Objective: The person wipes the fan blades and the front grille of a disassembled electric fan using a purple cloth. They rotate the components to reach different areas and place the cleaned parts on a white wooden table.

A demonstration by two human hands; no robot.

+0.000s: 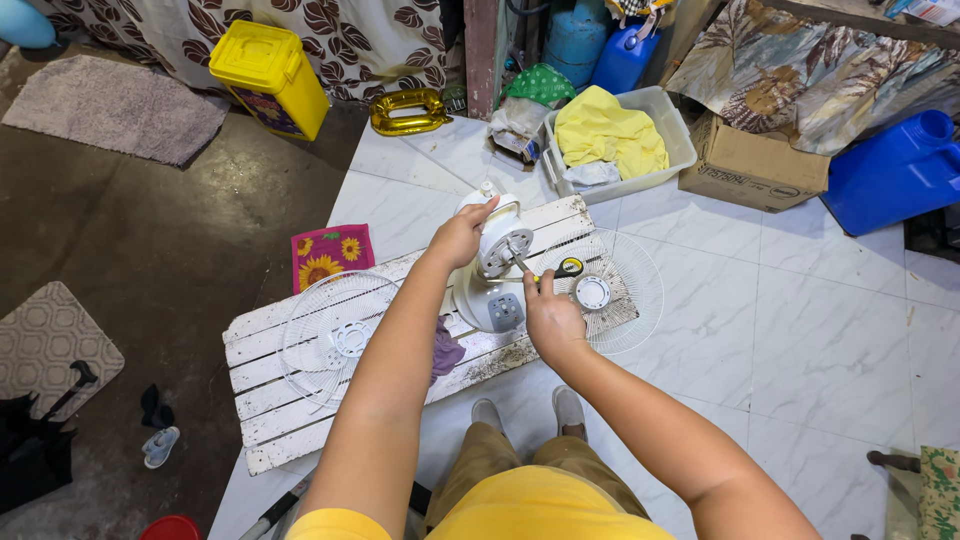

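white fan motor between two hands

white fan motor (503,243) lies on the plank counter (262,335). left hand (459,236) grips its top edge; right hand (551,318), just below-right, clenches a yellow-handled screwdriver (545,271) whose tip touches the motor. wire grilles (335,338) flank it.

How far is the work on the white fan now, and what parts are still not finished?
Done: both round white wire grilles are off and lie flat on the white wooden pallet. In hand: the left hand steadies the white plastic fan motor housing, while the right hand holds a yellow-and-black-handled screwdriver against it. Left: the housing looks closed, standing on its base.
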